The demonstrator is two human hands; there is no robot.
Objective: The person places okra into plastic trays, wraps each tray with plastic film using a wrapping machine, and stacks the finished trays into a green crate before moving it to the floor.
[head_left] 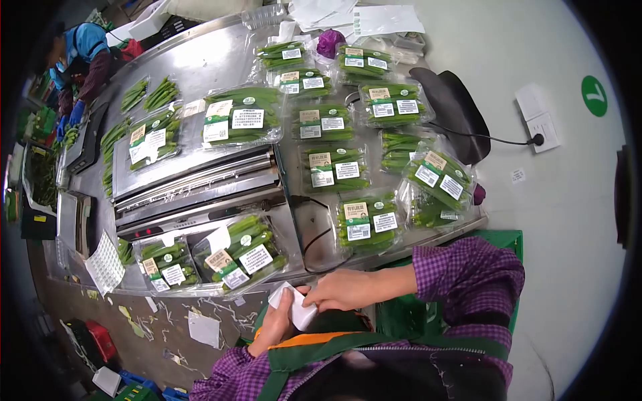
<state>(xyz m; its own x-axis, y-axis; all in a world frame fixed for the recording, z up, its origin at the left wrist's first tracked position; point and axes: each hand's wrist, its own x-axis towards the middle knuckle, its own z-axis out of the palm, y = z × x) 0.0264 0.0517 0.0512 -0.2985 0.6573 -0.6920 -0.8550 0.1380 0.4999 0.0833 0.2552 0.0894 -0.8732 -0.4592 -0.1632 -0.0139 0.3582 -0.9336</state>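
Close to my body, below the table's front edge, both hands meet at a small white object, perhaps folded paper or a label stack [301,314]. My left hand [275,323] grips its left side with the thumb on top. From the right, my right hand [341,290] pinches its upper edge. Nearest to them on the steel table are labelled clear packs of green vegetables: one pack [244,254] to the upper left and another pack [366,222] to the upper right. Several more such packs stand in rows behind, around a wrapping machine [197,190].
A co-worker in blue gloves [69,120] handles greens at the far left. A black cable runs to a wall socket [543,134] at right. Green crate [505,242] is beside my right arm. Paper scraps [203,329] litter the floor. Purple bundle [330,44] lies at the back.
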